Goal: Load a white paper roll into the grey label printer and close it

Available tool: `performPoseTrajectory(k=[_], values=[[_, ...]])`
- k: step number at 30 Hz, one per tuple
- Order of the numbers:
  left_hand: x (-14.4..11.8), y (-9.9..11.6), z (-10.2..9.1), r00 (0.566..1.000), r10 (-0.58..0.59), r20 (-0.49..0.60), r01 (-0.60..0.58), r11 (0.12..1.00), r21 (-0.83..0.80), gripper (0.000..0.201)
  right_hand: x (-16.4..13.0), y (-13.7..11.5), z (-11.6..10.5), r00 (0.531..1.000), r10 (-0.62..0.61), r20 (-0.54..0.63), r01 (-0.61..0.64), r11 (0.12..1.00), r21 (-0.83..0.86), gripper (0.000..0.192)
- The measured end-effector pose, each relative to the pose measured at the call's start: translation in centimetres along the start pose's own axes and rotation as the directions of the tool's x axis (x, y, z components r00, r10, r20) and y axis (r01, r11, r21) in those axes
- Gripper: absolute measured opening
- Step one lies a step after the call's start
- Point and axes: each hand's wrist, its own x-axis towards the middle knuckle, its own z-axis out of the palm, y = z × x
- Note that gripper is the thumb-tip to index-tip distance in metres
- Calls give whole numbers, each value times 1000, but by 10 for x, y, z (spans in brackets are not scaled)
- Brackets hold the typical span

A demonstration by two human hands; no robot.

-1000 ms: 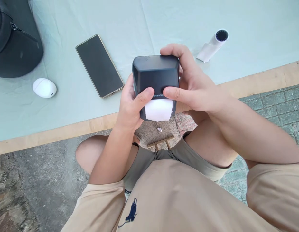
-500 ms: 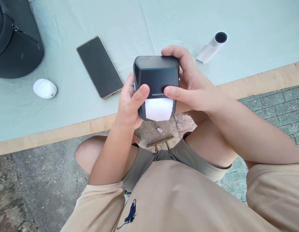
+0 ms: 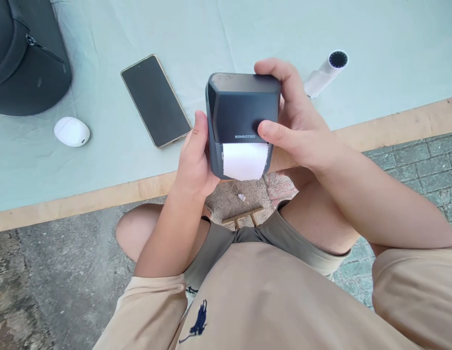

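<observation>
Head view: step, apparently, handling the black device (image 3: pixel 240 112); next move calls for firm support. Right grip (image 3: pixel 304 131) closed on it, thumb on front; left grip (image 3: pixel 194 165) alongside, thumb upright, fingers hidden, hold unclear. Device: NIIMBOT lettering, white paper (image 3: pixel 245 161) beneath; held over bench (image 3: pixel 149 187) edge

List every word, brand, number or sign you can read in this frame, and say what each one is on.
"NIIMBOT": on the black device held in the hands, just above the white paper strip.
Smaller characters right after that brand: too small to read.
Dark blue emblem on the beige shirt: no readable letters.
No text can be made out on the paper strip or the phone.
</observation>
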Motion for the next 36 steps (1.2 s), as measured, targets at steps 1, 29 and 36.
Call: performPoseTrajectory(k=[1,29,36], values=[[0,1,2,1000,7,-3,-7,1000,-14,48,0,0,1,1000,-19,0,19,1000,-19,62],[13,-5,-2,996,83,-16,-84,996,-22,29,15,-41,3,846,-346,-405,67,823,-564,22],[13,-5,-1,996,42,-73,-44,999,-21,31,23,-46,1,934,-338,-116,87,530,-844,14]])
